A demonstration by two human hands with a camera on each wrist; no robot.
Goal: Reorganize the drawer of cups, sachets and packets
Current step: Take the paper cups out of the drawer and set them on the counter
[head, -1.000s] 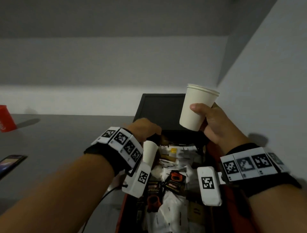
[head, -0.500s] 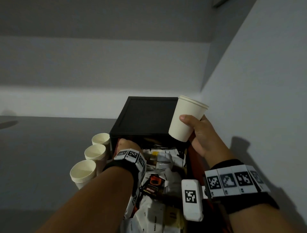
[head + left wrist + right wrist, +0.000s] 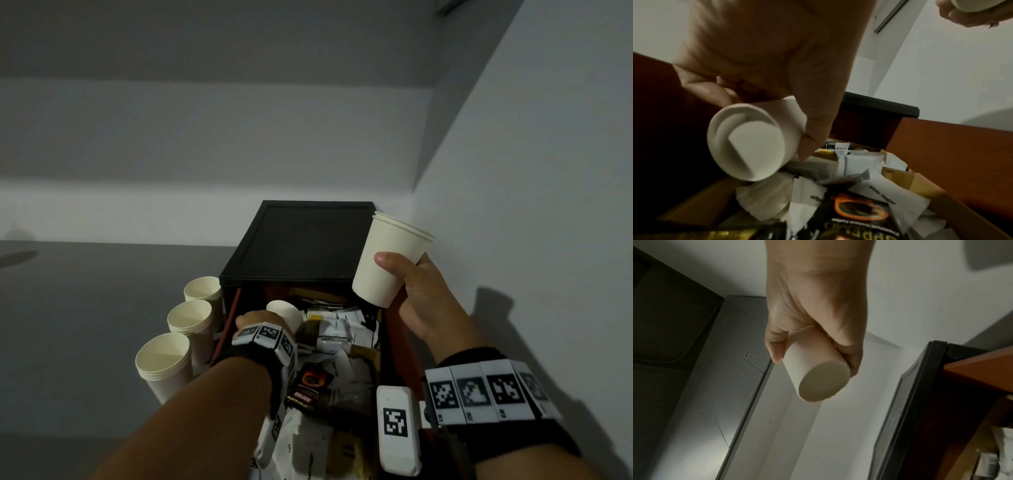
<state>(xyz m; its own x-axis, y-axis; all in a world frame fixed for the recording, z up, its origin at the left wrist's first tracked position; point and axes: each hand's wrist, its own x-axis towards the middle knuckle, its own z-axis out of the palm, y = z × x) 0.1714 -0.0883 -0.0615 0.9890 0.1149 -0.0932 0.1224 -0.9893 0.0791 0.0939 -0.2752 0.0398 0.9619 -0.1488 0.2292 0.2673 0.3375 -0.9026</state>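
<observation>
Head cam: L hand [image 3: 255,318] grips cup [image 3: 284,312] in drawer [image 3: 399,337]; R hand [image 3: 419,298] holds stacked cups [image 3: 385,260] above.

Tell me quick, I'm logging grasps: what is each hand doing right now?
Left hand: grips a paper cup lying in the drawer.
Right hand: holds nested paper cups up above the drawer.

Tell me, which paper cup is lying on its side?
The cup the left hand grips down in the drawer; the others stand or are held upright.
</observation>
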